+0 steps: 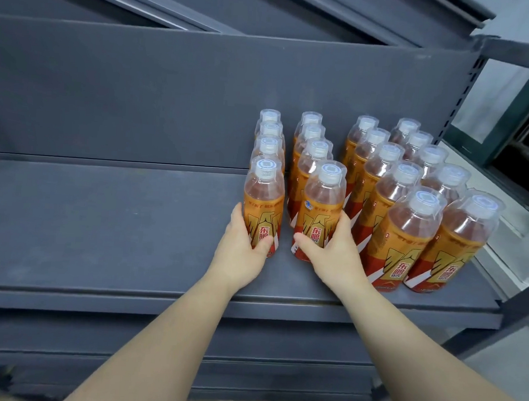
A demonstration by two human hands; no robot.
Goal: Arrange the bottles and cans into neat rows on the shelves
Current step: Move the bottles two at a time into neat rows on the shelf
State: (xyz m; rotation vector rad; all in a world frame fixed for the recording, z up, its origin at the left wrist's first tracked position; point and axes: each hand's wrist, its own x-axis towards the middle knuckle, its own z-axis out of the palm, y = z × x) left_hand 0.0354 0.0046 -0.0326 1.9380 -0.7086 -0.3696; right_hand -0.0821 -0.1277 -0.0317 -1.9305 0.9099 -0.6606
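A shop, it seems: dark grey metal shelves (101, 221) on a slotted upright (461, 97), stocked with neat rows of identical orange-labelled drink bottles (406, 240), like retail display racking.

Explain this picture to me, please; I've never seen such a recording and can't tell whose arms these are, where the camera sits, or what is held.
No machine here: these are a person's two bare arms, filmed by one camera worn on the head, looking forward and down. Orange-labelled drink bottles stand in four rows on a grey shelf. The left grip, simply a bare hand, holds the front bottle of the leftmost row; the right grip holds the front bottle of the second row.
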